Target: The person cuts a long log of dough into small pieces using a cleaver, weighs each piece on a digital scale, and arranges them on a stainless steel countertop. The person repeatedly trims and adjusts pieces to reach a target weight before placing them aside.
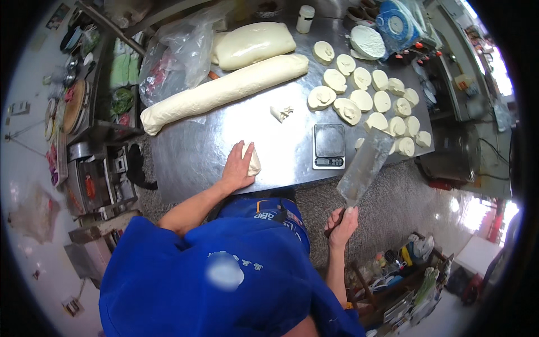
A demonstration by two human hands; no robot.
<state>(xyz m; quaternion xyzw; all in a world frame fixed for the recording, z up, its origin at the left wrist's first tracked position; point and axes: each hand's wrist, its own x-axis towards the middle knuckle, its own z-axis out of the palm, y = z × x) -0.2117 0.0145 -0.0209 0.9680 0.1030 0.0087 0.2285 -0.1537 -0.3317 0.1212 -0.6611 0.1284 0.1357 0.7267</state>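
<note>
My left hand (238, 167) grips a small piece of pale dough (254, 162) near the front edge of the steel table, its fingers curled over the piece. In my right hand (341, 226) is the handle of a broad-bladed cleaver (366, 165). Its blade points up and away, over the table's front edge, beside a digital scale (329, 141) with a bare pan. A small scrap of dough (281, 113) lies mid-table. Behind it stretches a long dough log (224, 92). Several cut dough pieces (362, 101) are spread across the right side.
A thick dough block (255, 46) lies behind the log, next to a clear plastic bag (182, 56). At the back stand a white-capped jar (305, 19) and a container of white powder (367, 42). Shelves (104, 123) flank the left; a cluttered rack (393, 275) stands at lower right.
</note>
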